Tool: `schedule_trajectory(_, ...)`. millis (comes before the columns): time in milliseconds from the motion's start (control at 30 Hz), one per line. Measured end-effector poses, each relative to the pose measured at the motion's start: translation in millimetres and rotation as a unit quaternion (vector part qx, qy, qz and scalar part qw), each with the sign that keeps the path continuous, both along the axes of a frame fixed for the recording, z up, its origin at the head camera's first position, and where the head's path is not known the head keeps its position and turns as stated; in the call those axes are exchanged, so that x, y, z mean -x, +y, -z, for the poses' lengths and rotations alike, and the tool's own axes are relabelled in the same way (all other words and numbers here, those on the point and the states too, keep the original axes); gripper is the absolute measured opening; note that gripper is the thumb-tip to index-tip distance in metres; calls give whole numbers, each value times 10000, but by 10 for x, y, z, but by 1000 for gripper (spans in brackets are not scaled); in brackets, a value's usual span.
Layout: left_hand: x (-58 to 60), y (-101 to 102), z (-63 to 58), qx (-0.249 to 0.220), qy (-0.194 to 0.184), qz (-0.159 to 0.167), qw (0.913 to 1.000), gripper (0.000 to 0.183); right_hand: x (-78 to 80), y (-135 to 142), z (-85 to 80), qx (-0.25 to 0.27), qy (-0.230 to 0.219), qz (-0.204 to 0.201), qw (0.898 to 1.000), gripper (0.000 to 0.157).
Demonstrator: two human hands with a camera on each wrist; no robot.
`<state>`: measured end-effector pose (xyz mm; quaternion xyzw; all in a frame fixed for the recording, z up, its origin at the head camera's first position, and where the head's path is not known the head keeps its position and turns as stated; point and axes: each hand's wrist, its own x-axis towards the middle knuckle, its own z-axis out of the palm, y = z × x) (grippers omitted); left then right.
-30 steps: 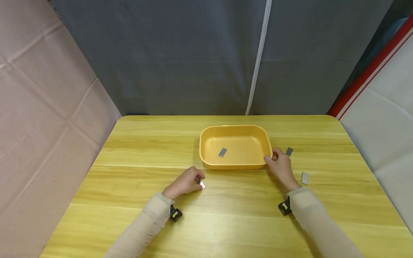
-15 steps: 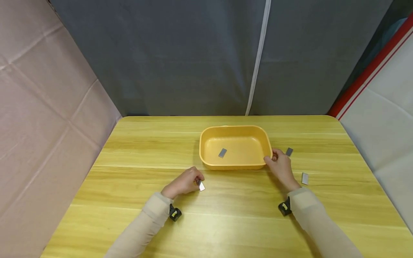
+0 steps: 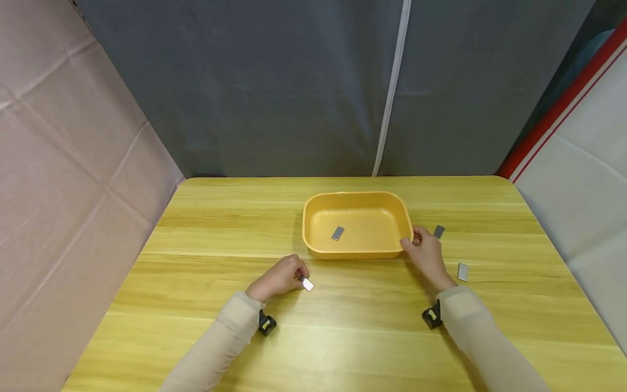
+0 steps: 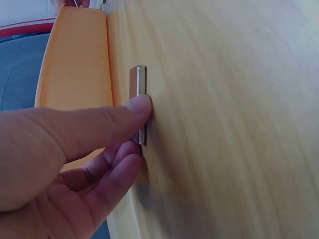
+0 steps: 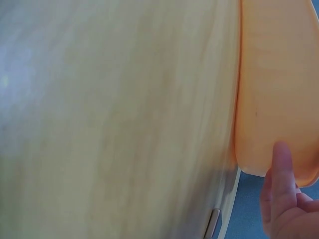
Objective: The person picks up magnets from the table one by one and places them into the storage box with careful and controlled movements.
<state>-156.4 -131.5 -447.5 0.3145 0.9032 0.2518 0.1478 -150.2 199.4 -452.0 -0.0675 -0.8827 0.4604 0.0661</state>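
Clearly, your left hand (image 3: 280, 277) pinches a small metal plate (image 3: 308, 284) between thumb and fingertips, with hardly any gap beyond its thickness. One end of that plate juts out bright toward four o'clock of the hand. In the left wrist view your thumb lies across it and it shows nearly edge-on, close over the table (image 3: 352, 343); you cannot tell from these views whether it touches the wood.

This hand works at eight o'clock from the yellow tray (image 3: 377, 223), near it but apart. Your right hand (image 3: 427, 258) grips the tray at its four o'clock corner, the thumb laid along the wall and the other fingers curled at the end side.

Inside the tray, a second plate (image 3: 338, 233) lies flat on the floor, toward eight o'clock from the middle. Outside, a dark plate (image 3: 439, 232) rests on the table just beside your right hand, at its one o'clock, and a pale plate (image 3: 462, 271) lies near your wrist, at the hand's four o'clock.
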Motion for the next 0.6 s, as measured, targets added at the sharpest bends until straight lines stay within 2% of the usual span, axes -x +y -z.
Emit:
schedule_trajectory(233, 4, 9, -8, -20, 5, 33, 10000, 13, 9, 9, 24, -15, 69, -5, 10000, 36)
schedule_trajectory(600, 56, -18, 6, 22, -218, -141, 9997, 16, 18, 10, 41, 27, 23, -5, 10000, 38)
